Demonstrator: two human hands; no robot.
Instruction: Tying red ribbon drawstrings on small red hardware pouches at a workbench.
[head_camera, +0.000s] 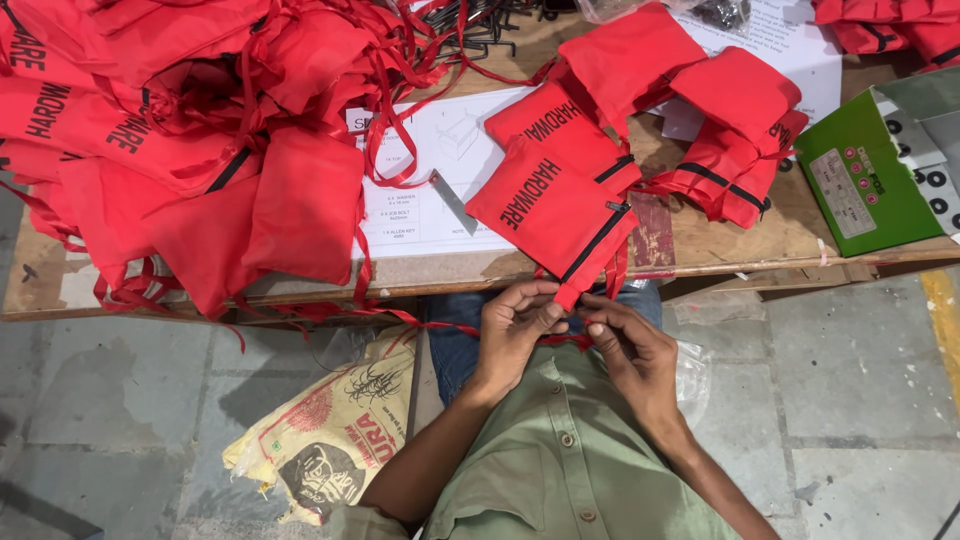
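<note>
Bench: a wooden table (760, 245) is seen, scuffed at its front edge.
Left heap: loose red pouches (170, 130) are piled with tangled ties.
Paperwork: a white instruction sheet (440, 175) is laid flat.
Right edge: a green box (865, 185) is placed.
Floor: a yellow printed sack (325, 440) is slumped.

Two hands, one green box (862, 180) at three o'clock, one yellow sack (325, 440) (seven o'clock), red pouches too heaped to count
</note>
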